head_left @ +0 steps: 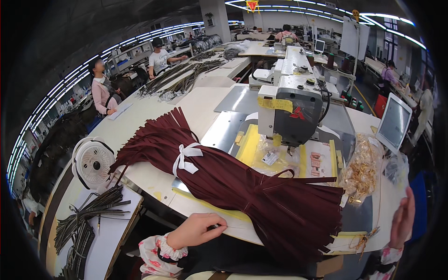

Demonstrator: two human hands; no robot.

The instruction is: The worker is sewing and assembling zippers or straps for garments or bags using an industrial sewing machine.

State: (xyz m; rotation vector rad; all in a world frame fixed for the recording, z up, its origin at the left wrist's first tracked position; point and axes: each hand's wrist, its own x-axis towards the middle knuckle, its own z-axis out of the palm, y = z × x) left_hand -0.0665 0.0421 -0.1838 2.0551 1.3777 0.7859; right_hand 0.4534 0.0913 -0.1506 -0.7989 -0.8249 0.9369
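A large bundle of dark maroon straps (224,189) lies slantwise across the sewing machine table, tied with a white cloth strip (186,157). My left hand (198,230) is at the table's front edge, just below the bundle and apart from it. Its thumb and index finger are pinched together; a faint thin line seems to run from the fingertips, too fine to name. At the far right my right hand (403,219) is raised with its fingers stretched out, holding nothing. Nearest to it is a clear bag of gold-coloured metal parts (361,170).
Behind the bundle stands a sewing machine (296,105), with a yellow-edged work plate (249,142). A screen (394,122) is at the right. At the left are a white fan (94,161) and dark strap bundles (77,242). Two people stand across the table, at the far left.
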